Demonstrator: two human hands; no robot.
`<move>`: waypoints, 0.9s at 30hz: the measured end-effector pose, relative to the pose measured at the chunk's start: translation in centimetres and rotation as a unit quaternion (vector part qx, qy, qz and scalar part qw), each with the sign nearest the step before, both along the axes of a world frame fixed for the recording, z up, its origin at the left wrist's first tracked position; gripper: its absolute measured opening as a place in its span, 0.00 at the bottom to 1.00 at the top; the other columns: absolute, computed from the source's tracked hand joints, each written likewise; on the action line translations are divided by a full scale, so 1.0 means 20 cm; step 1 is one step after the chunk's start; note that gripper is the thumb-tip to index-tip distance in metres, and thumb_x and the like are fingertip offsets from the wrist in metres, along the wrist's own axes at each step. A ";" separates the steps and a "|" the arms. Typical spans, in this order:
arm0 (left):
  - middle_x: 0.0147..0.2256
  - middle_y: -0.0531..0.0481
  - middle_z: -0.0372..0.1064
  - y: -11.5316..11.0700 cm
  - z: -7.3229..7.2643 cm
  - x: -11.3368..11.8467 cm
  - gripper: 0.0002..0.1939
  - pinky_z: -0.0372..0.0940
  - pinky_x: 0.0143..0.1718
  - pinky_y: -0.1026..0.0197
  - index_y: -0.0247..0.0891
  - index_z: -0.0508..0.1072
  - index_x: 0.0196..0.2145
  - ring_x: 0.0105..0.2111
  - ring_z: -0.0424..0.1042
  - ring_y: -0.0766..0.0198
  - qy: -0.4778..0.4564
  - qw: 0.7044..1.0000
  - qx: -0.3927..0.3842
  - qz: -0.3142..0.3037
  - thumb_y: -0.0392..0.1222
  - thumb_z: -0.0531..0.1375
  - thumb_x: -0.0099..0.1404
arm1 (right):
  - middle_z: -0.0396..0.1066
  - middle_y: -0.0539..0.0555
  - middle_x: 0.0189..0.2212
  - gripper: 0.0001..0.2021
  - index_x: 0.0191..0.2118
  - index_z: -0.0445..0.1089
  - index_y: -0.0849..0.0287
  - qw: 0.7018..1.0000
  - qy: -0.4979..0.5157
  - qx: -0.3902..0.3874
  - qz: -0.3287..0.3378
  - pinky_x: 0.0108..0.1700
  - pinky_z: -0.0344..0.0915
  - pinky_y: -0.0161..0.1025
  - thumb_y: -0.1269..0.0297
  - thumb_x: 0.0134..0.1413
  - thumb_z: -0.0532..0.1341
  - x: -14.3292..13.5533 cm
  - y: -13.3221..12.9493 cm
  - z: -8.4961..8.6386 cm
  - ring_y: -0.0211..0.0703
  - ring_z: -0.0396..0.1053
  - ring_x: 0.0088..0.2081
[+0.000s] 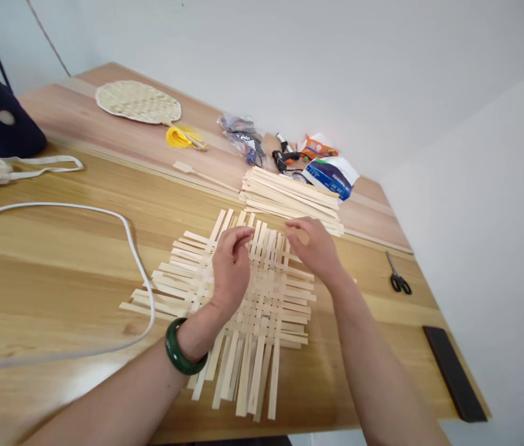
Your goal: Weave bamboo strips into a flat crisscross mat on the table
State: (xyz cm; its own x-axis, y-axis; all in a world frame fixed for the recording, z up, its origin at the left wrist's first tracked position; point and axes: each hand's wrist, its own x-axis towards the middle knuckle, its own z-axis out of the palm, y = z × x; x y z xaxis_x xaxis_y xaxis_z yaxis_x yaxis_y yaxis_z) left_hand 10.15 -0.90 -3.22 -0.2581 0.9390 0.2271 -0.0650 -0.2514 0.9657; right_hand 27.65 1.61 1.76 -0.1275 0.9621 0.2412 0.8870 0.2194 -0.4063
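Wooden strips, crossed over and under, form the woven mat (pixel 262 291) near the front edge of the table (pixel 80 260), their loose ends fanning out on all sides. The left hand (pixel 231 269), a green bangle (pixel 183 350) at its wrist, is curled above the middle of the mat; its fingers hide what may be between them, so I cannot tell whether it grips a strip. The right hand (pixel 313 248) is released and loosely curved over the mat's far right corner, with a gap inside its thumb. With 1 hand over the weave and 1 by the ends, the person probably has both within easy reach.

Just beyond, a pile of loose strips (pixel 290 192) lies within reach, perhaps as spare stock. The hot glue gun (pixel 285 159) and the blue packet (pixel 329 176) sit behind it, towards the far edge. A finished-looking woven fan (pixel 136 102) rests near the far left corner, well out of the way. Scissors (pixel 396 282) lie by the right edge, and the white cord (pixel 147 282) loops against the mat's left ends.
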 end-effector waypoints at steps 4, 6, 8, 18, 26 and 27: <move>0.42 0.46 0.72 0.03 -0.03 -0.01 0.11 0.69 0.52 0.54 0.37 0.74 0.39 0.44 0.73 0.62 -0.071 0.994 -0.082 0.018 0.34 0.54 0.62 | 0.73 0.58 0.50 0.12 0.45 0.75 0.57 0.991 -0.109 -0.040 0.067 0.58 0.61 0.50 0.66 0.58 0.58 -0.25 0.13 -0.02 0.52 0.65 0.53; 0.42 0.46 0.73 0.04 -0.05 -0.01 0.11 0.69 0.53 0.54 0.36 0.74 0.38 0.45 0.73 0.63 -0.107 0.986 -0.123 0.018 0.33 0.54 0.61 | 0.73 0.62 0.50 0.12 0.44 0.76 0.61 0.978 -0.175 -0.082 0.075 0.59 0.60 0.51 0.69 0.59 0.57 -0.32 0.17 -0.03 0.55 0.65 0.53; 0.42 0.46 0.72 0.04 -0.06 -0.01 0.11 0.68 0.52 0.55 0.36 0.74 0.38 0.45 0.73 0.63 -0.116 0.984 -0.137 0.022 0.33 0.53 0.60 | 0.73 0.65 0.49 0.13 0.44 0.76 0.64 0.967 -0.218 -0.110 0.076 0.58 0.60 0.51 0.71 0.59 0.55 -0.36 0.19 -0.03 0.56 0.66 0.52; 0.39 0.47 0.73 0.04 -0.07 -0.01 0.11 0.66 0.53 0.54 0.37 0.75 0.36 0.44 0.71 0.62 -0.023 0.996 -0.068 0.047 0.30 0.53 0.62 | 0.73 0.58 0.45 0.09 0.36 0.72 0.60 0.979 -0.118 -0.136 0.094 0.54 0.63 0.44 0.76 0.52 0.57 -0.30 0.27 -0.06 0.48 0.67 0.49; 0.36 0.49 0.73 0.00 -0.04 0.00 0.14 0.70 0.46 0.57 0.38 0.75 0.34 0.39 0.73 0.63 0.000 1.000 -0.009 -0.005 0.28 0.51 0.62 | 0.72 0.57 0.44 0.07 0.24 0.71 0.58 0.989 -0.025 -0.117 0.091 0.55 0.64 0.46 0.77 0.44 0.60 -0.26 0.31 0.01 0.48 0.70 0.49; 0.36 0.49 0.74 0.00 -0.04 0.00 0.14 0.69 0.47 0.56 0.38 0.75 0.34 0.39 0.73 0.63 0.007 1.000 -0.025 0.001 0.27 0.51 0.61 | 0.72 0.58 0.47 0.07 0.23 0.71 0.58 0.989 -0.024 -0.114 0.092 0.56 0.64 0.47 0.77 0.43 0.61 -0.26 0.31 0.01 0.49 0.70 0.50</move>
State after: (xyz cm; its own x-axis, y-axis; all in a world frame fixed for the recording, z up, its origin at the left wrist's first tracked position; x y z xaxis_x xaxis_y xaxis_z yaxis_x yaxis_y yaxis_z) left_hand 10.22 -0.96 -4.10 -0.2571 0.9487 0.1840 -0.0513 -0.2035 0.9777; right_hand 22.39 7.74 2.03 -0.3106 0.9505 0.0098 0.8605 0.2856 -0.4218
